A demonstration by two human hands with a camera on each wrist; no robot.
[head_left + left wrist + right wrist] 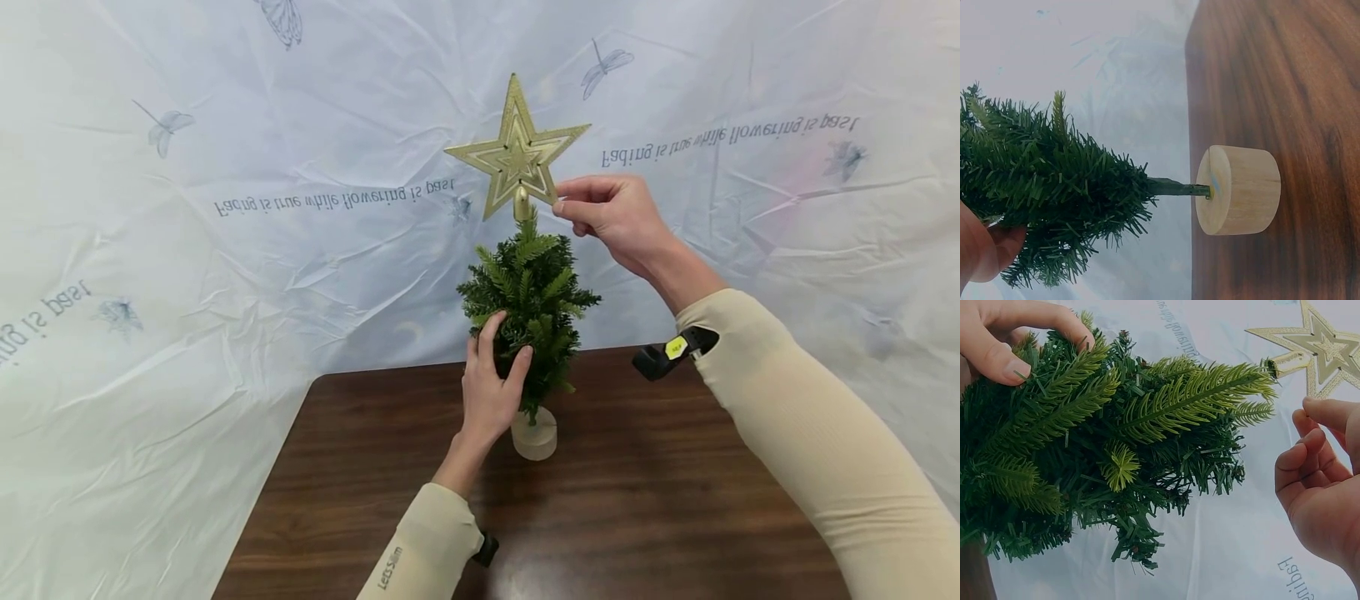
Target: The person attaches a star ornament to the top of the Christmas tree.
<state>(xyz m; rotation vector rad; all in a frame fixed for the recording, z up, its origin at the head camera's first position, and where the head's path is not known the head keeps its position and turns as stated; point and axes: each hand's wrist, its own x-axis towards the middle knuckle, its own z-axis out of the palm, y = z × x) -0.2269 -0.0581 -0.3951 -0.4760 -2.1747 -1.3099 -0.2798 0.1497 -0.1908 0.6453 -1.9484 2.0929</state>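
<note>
A small artificial Christmas tree (525,292) stands upright on a round wooden base (1241,190). On its tip sits a gold star topper (519,154), its short socket over the top sprig. My right hand (618,221) pinches the star's lower right point between thumb and forefinger; the right wrist view shows that hand (1329,481) with the other fingers curled. Around the left side of the tree, my left hand (491,387) grips the branches with thumb and fingers. Part of those fingers is hidden in the foliage.
The tree's base rests on a dark brown wooden table (375,467), near its far edge. Behind hangs a pale, wrinkled sheet (337,292) with printed lettering, butterflies and dragonflies. A black wrist camera (667,354) is strapped at the right sleeve.
</note>
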